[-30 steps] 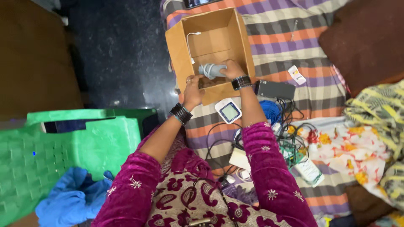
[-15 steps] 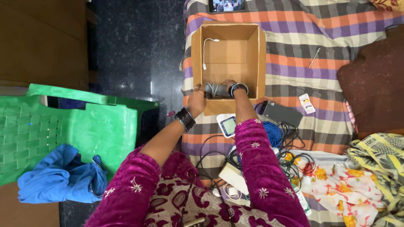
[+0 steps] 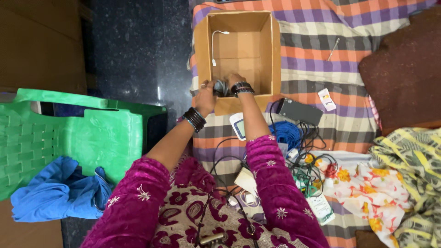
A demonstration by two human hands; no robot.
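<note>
Both hands close on a grey cable bundle point(image 3: 221, 87) at the near wall of a cardboard box point(image 3: 275, 50): the left hand point(image 3: 206, 94) grips its left end from outside the box corner, fingers curled over the rim, while the right hand point(image 3: 235, 80) reaches over the wall and holds the bundle's right end from within (its fingertips are hidden by the bundle and the wall). Each forearm runs up from the magenta sleeves at the bottom edge, the two converging on the box; dark bangles ring the left wrist, and a dark band rings the right. Between the two grips lies the bundle, just inside the near left corner of the box and touching both hands; whether it rests on the box floor cannot be told.

Nearest the viewer, beside the right arm, lies a tangle of cords point(image 3: 308, 170) with a white adapter point(image 3: 246, 180) and a blue cable coil point(image 3: 287, 133). Just under the right forearm, a white monitor with a screen point(image 3: 237, 126) lies on the striped bedcover point(image 3: 321, 32), close to the box's near wall. To its right is a black rectangular device point(image 3: 299, 111). Inside the box, a white cable point(image 3: 214, 46) hangs on the left wall, well apart from the bundle. Left of the bed stands a green plastic chair point(image 3: 69, 133) bearing a blue cloth point(image 3: 57, 190).
</note>
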